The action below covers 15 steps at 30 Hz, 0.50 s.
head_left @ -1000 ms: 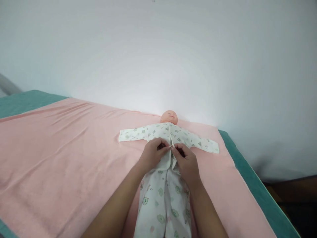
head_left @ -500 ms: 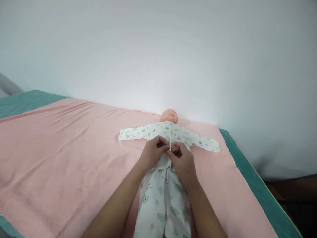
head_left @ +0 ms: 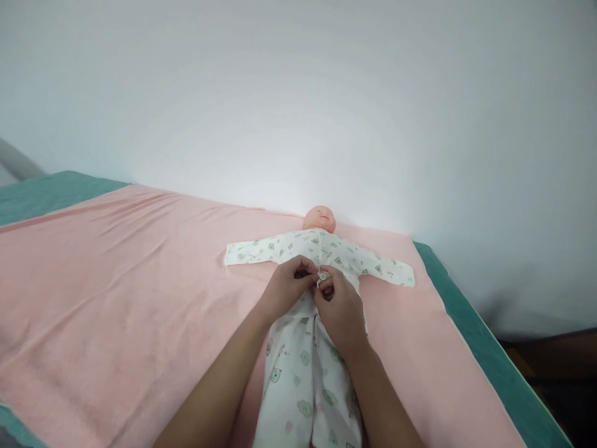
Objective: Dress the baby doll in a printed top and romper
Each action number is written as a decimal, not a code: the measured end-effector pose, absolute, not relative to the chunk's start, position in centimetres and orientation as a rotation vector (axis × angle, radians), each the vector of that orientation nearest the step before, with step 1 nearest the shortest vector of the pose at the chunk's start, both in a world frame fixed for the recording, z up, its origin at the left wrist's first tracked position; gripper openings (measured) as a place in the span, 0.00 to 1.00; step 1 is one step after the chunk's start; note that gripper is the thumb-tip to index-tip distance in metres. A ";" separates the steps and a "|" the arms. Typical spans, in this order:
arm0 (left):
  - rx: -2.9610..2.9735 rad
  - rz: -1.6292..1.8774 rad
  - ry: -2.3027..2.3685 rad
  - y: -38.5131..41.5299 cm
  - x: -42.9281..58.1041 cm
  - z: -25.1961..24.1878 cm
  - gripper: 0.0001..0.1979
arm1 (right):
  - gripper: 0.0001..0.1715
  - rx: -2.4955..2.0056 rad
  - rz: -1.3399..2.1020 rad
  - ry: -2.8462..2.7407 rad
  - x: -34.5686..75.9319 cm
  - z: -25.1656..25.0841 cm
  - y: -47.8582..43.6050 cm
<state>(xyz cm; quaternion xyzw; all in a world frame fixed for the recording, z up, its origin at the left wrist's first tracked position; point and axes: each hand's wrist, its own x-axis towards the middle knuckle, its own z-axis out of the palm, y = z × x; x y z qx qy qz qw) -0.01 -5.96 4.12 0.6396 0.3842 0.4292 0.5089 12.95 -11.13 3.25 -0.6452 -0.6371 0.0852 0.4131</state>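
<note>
A baby doll (head_left: pixel 319 218) lies on its back, dressed in a white printed jacket (head_left: pixel 342 249) and matching trousers (head_left: pixel 291 373). Both sleeves are spread out sideways. At the middle of the jacket's front opening, my left hand (head_left: pixel 291 283) pinches one edge of the cloth. My right hand (head_left: pixel 340 305) is closed on the other edge, close against the left fingertips. Between the fingers a small piece of the printed front edge is turned up; any fastener there is too small to make out. My hands hide the lower part of the jacket.
A pink blanket (head_left: pixel 140 298) is spread under the doll, wrinkled on the left. Green bedding (head_left: pixel 485 336) shows past it along the right edge and at the far left. A white wall (head_left: pixel 289 112) rises just behind the doll's head.
My right hand has turned slightly and shifted a little left and down, folding up the jacket edge between the fingers. The left hand stays almost where it was.
</note>
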 end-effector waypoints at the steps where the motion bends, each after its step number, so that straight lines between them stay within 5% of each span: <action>1: 1.559 1.025 0.926 -5.9 -0.1 4.1 0.05 | 0.22 -1.621 0.202 -1.620 13.0 3.2 -11.1; 11: 1.675 1.321 1.096 -5.2 -0.2 3.4 0.03 | 0.20 -1.446 0.525 -1.535 14.2 4.3 -11.6; 15: 1.654 1.466 1.190 -4.4 -0.8 2.6 0.04 | 0.17 -1.485 0.364 -1.364 14.5 5.3 -9.0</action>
